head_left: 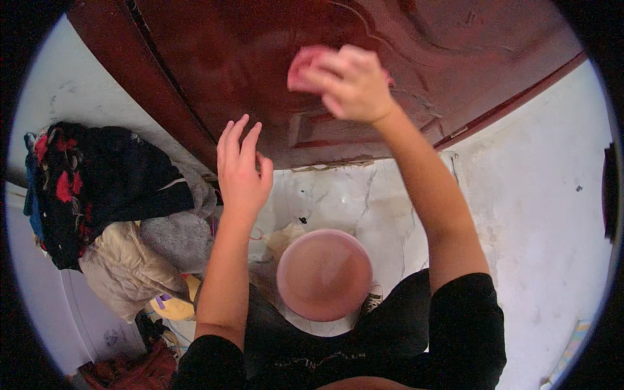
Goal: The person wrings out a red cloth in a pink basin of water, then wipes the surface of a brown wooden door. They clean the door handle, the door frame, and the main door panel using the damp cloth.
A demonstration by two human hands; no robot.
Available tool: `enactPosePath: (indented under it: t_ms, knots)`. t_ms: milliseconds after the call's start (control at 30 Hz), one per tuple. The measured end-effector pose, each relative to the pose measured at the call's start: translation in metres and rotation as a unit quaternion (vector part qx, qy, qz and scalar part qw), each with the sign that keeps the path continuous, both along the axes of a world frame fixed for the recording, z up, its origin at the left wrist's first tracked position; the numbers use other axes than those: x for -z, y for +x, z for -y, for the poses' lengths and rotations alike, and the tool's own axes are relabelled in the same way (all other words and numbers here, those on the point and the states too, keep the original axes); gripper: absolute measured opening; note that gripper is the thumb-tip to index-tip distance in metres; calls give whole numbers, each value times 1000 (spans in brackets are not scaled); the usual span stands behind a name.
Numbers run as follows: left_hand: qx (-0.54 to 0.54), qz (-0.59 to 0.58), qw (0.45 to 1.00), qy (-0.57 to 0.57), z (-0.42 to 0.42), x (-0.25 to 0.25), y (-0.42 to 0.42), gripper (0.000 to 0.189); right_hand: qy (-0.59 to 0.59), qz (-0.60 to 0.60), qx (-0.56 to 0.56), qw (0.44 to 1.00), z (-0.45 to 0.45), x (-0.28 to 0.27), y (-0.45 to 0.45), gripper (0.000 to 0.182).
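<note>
A folded pink cloth (pixel 308 69) is in my right hand (pixel 355 84), pressed to or close over the dark red panelled door (pixel 263 58); the hand is blurred. My left hand (pixel 245 170) is raised near the lower part of the door, its fingers apart and nothing in it. Whether its fingertips touch the door, I cannot tell. Below, between my legs, a round pink basin (pixel 325 275) stands on the marbled tile floor, with brownish liquid in it.
On the left hangs or lies a heap of clothes: a black garment (pixel 131 170), a grey fleecy one (pixel 178 239) and a beige padded jacket (pixel 131 253). A white wall (pixel 531 161) stands at the right. Part of a shoe (pixel 375 298) shows beside the basin.
</note>
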State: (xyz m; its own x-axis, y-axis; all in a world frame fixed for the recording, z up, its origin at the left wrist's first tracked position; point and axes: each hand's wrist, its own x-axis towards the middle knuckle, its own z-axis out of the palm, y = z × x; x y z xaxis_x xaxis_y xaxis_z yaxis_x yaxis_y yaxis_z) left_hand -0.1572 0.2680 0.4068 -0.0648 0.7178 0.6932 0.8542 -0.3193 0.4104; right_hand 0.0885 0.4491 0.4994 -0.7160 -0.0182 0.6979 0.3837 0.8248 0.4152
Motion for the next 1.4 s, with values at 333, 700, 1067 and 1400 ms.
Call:
enactPosePath:
  t_ms: [333, 700, 1067, 1400]
  knots:
    - [-7, 7, 1000, -15, -2, 4, -2, 57, 9, 258, -27, 966, -2, 93, 13, 39]
    - [19, 2, 999, -32, -25, 16, 18, 57, 112, -140, 63, 982, -23, -71, 58, 49]
    - [24, -19, 999, -29, -22, 14, 32, 53, -23, 117, 48, 992, -19, 103, 89, 41]
    - [29, -11, 999, -38, -17, 12, 41, 53, 63, -14, 162, 985, -10, -63, 123, 43]
